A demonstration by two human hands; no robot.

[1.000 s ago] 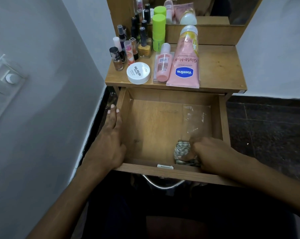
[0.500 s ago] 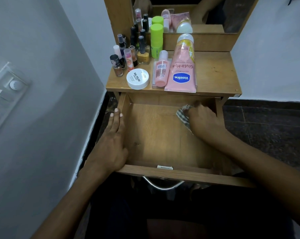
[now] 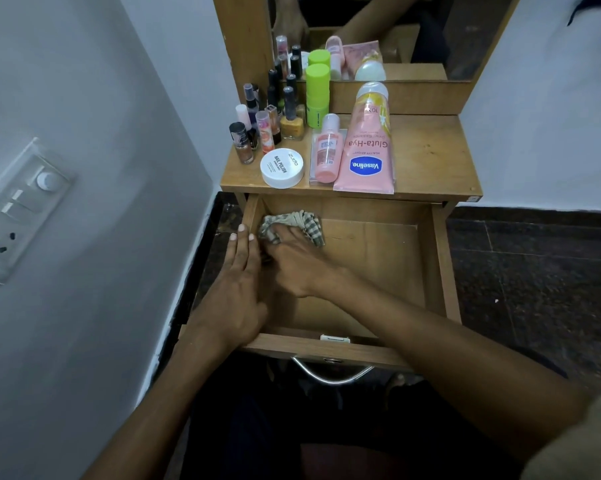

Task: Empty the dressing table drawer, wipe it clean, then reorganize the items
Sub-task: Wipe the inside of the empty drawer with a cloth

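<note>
The wooden drawer (image 3: 441, 271) is pulled out with nothing but a cloth inside. My right hand (image 3: 292, 265) presses a checked cloth (image 3: 292, 221) into the drawer's far left corner, fingers spread over it. My left hand (image 3: 236, 292) lies flat with straight fingers along the drawer's left wall. On the table top (image 3: 430, 161) lie a pink Vaseline tube (image 3: 366, 147), a small pink bottle (image 3: 326, 150) and a white nail polish remover tub (image 3: 281, 168). Several nail polish bottles (image 3: 264, 123) stand at the back left beside a green stick (image 3: 317, 95).
A mirror (image 3: 378, 29) rises behind the table. A grey wall with a switch panel (image 3: 18, 209) stands close on the left. Dark tiled floor (image 3: 534, 271) lies to the right. A metal handle (image 3: 330, 374) hangs from the drawer front.
My right hand has swept the cloth from the drawer's front right to the back right, then across to the back left corner. My left hand has stayed on the left wall.
</note>
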